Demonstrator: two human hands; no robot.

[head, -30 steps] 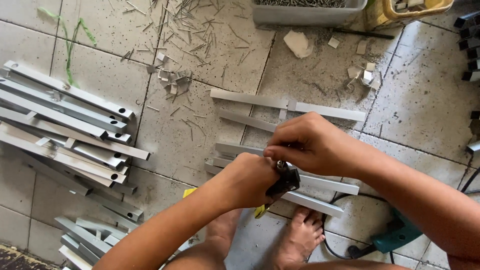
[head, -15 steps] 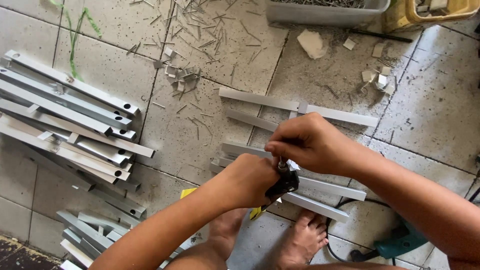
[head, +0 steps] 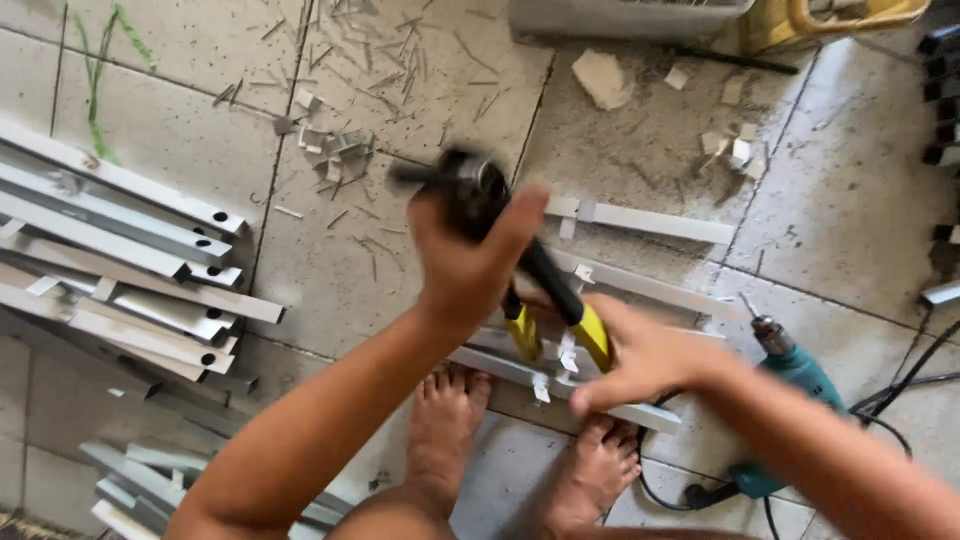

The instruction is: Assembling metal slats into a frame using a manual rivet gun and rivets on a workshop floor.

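My left hand (head: 468, 255) is raised over the floor and grips the black head of a hand rivet tool (head: 545, 272) with yellow handle grips. My right hand (head: 645, 358) sits lower and to the right, closed around one yellow handle. Beneath both hands lie several grey metal strips (head: 655, 222) on the tiled floor, one of them (head: 640, 413) just in front of my bare feet (head: 445, 430). The tool's head is blurred by motion.
A pile of grey metal strips with holes (head: 130, 250) lies to the left. A teal power drill (head: 800, 372) with its black cable rests on the right. A grey tray (head: 620, 15) and a yellow container (head: 840, 15) stand at the top. Metal scraps (head: 330, 145) litter the tiles.
Both hands were pressed together on the tool low over the strips. Now my left hand has lifted the tool's head up, and my right hand has dropped to the yellow handle.
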